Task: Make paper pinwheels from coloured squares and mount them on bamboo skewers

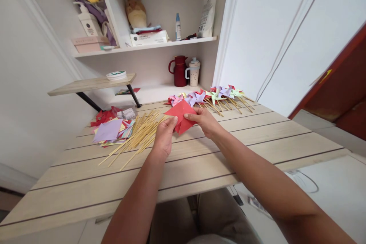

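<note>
A red paper square with cuts running in from its corners is held up above the table. My left hand pinches its lower left side, thumb on top. On the right side, my right hand grips the same sheet, with its thumb pressed on the paper near the middle. Left of my hands lies a loose heap of thin wooden sticks. Beyond the sheet, several finished paper pinwheels on sticks lie in a row. The fingers under the paper are hidden.
Coloured paper sheets are stacked at the left, beside a clear plastic box. A small raised shelf stands behind them. A red jug and a cup stand at the back. The table's front edge is near my lap.
</note>
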Motion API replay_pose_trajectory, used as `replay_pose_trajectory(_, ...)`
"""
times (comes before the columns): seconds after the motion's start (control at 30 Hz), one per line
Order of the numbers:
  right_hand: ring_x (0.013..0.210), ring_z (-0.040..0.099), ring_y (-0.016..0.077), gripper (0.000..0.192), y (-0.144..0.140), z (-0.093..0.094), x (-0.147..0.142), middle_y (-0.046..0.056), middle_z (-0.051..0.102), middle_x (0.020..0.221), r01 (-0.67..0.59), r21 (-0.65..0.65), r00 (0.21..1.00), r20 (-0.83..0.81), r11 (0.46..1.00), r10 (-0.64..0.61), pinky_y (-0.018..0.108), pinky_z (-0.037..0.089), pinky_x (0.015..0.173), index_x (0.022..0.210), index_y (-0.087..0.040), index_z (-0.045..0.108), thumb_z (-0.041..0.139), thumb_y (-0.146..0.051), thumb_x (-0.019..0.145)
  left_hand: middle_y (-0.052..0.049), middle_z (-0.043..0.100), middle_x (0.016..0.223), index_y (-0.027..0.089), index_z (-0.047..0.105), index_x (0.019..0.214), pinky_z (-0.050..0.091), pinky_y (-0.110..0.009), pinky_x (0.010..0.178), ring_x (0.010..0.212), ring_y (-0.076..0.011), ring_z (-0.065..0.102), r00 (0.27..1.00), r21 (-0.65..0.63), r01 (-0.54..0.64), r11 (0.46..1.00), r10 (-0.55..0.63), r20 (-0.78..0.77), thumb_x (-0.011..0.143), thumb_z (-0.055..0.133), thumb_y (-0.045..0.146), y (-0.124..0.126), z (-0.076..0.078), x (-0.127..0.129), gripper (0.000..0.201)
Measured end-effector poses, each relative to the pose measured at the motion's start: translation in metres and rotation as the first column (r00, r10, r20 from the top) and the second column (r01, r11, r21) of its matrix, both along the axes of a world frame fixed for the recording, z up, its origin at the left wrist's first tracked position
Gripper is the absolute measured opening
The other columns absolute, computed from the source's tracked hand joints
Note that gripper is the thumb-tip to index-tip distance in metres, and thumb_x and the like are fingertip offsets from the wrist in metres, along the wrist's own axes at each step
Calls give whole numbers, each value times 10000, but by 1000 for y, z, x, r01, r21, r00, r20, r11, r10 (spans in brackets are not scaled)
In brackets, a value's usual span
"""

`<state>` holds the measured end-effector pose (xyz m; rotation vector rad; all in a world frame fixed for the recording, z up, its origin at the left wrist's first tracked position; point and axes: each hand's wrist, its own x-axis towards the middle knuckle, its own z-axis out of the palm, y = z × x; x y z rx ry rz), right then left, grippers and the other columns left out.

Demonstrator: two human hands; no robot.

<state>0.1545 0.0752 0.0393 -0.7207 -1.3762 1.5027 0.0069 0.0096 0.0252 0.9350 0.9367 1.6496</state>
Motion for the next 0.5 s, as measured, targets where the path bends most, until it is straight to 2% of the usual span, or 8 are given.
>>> replay_pose_trajectory(0.17,735,677,192,299,1,-2,0,51,785,836,-26,-2,1000,6,1000,26,323,509,752,847,-170,785,854,-365,631,-66,756,803,187,769,752,520,-352,804,770,-199,676,995,29,-82,996,84,-53,682,850,471,2,-4,-1,304)
replay_pose_trajectory(0.33,742,678,188,304,0,-3,-2,57,782,848,-39,-6,999,5,999,39,316,515,742,843,-164,776,862,-371,638,-60,748,770,174,793,799,512,-341,803,758,-190,670,981,29,-163,986,165,-99,689,843,429,1,-3,0,282)
replay_pose_trajectory(0.5,753,680,186,363,-2,-3,-4,38,761,835,-5,37,1000,3,999,5,332,524,768,899,-180,723,833,-449,680,-61,756,807,162,777,778,516,-319,768,741,-173,668,955,-17,-293,956,293,-39,666,854,390,4,-4,-3,266)
